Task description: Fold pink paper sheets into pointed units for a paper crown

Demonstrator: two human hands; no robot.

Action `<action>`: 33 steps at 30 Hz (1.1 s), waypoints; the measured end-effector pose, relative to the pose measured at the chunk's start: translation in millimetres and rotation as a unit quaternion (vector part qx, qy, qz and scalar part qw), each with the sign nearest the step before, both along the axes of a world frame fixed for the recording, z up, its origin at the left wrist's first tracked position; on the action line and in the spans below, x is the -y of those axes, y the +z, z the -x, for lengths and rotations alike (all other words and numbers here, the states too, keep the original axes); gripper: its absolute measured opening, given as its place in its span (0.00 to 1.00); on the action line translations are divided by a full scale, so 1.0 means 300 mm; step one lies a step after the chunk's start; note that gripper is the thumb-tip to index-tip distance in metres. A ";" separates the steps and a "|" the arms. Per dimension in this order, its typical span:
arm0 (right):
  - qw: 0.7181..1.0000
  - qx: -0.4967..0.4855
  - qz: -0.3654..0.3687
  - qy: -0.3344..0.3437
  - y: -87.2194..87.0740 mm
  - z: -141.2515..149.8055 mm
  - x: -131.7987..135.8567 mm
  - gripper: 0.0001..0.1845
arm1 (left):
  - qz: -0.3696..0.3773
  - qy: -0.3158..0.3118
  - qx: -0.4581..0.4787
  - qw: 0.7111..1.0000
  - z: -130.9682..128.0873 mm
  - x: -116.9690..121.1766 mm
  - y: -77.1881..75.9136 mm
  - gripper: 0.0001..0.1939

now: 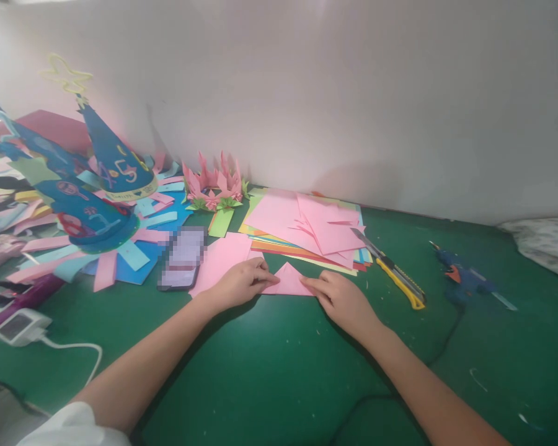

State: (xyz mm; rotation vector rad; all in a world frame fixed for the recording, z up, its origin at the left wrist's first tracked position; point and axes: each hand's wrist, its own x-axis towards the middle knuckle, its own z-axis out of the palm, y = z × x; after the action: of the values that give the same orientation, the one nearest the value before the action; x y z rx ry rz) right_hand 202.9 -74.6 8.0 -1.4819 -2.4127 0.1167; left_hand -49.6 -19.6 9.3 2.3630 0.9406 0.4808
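Observation:
A small piece of pink paper (288,279), folded to a peak at its top, lies on the green table between my hands. My left hand (244,277) pinches its left side, fingers curled together. At the paper's right side, my right hand (337,294) has its thumb and fingers closed on the edge. Beyond my left hand lies a flat pink sheet (221,257), partly covered by that hand. Behind the folded paper sits a stack of coloured paper (279,217) with loose pink pieces on top.
A yellow utility knife (397,282) lies right of the stack, with a blue glue gun (469,279) and its cord farther right. A phone (181,260), a pink paper crown (214,186) and blue cone hats (114,148) are on the left. A white charger (23,326) trails a cable.

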 end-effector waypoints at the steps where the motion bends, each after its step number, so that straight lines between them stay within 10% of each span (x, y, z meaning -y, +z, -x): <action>1: 1.000 -0.001 0.003 -0.003 0.000 0.000 0.000 0.18 | -0.007 -0.002 -0.003 1.000 0.001 0.001 -0.002 0.12; 16: 0.994 -0.072 0.080 0.007 0.020 -0.023 -0.017 0.18 | -0.078 -0.011 -0.041 0.996 -0.019 0.027 0.011 0.14; 33: 0.988 0.004 -0.012 0.157 0.016 0.016 0.010 0.27 | -0.083 -0.077 0.007 0.994 -0.035 0.023 0.037 0.14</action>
State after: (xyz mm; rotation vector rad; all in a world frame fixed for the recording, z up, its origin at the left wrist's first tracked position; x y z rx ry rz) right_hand 198.0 -77.7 12.8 -1.0834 -2.6265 0.1497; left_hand -39.1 -26.6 20.4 2.5544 0.7284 0.5303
